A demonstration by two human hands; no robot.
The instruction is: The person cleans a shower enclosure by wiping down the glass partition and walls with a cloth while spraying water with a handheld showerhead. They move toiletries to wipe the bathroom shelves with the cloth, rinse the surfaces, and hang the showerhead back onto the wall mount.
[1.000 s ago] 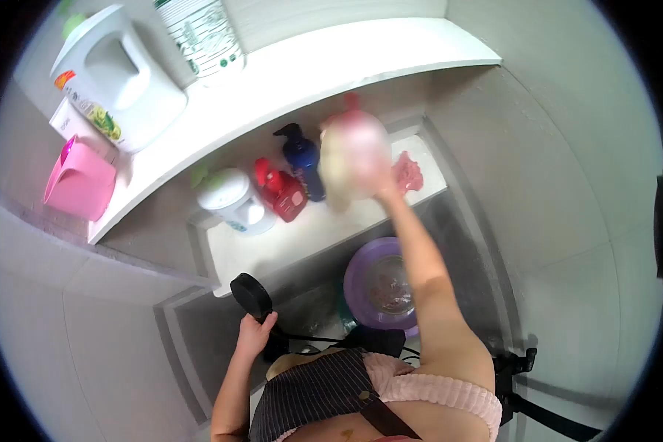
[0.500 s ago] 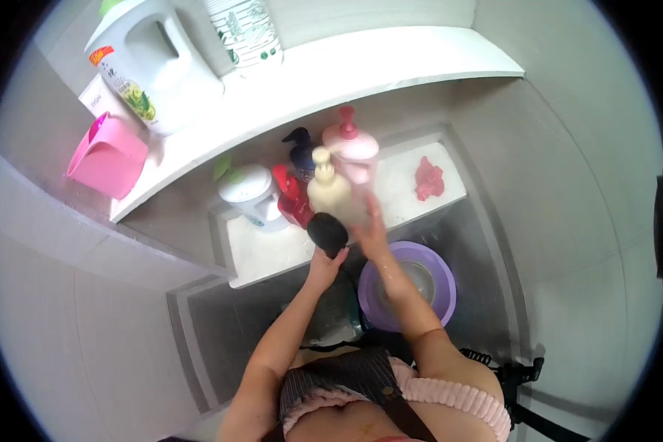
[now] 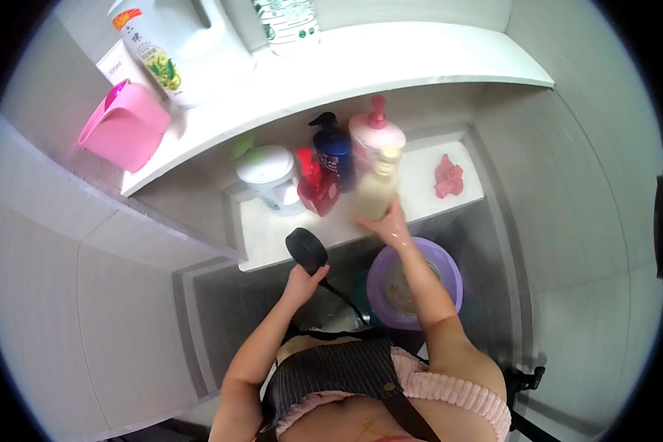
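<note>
In my left hand [image 3: 303, 283] is a black shower head [image 3: 306, 248], my fingers wrapped round its handle, with a dark hose trailing down from it. My right hand [image 3: 390, 227] grips the lower part of a cream pump bottle [image 3: 376, 188], which leans slightly and is a little blurred. Behind that bottle stand a pink pump bottle [image 3: 366, 140] and a dark blue pump bottle [image 3: 333, 152]. A red pump bottle [image 3: 318, 193] and a white jug with a green top [image 3: 269, 177] are to the left.
A crumpled pink cloth-like piece [image 3: 448, 177] lies on the right of the lower ledge [image 3: 261, 249]. Below my right forearm sits a purple basin [image 3: 453, 283]. The upper shelf [image 3: 412, 55] carries a pink cup [image 3: 129, 129], a large white jug [image 3: 191, 62] and a white-green container [image 3: 287, 26].
My right hand has closed on the cream bottle and moved it to the right, in front of the pink one. The shower head has shifted left and down, away from the bottles.
</note>
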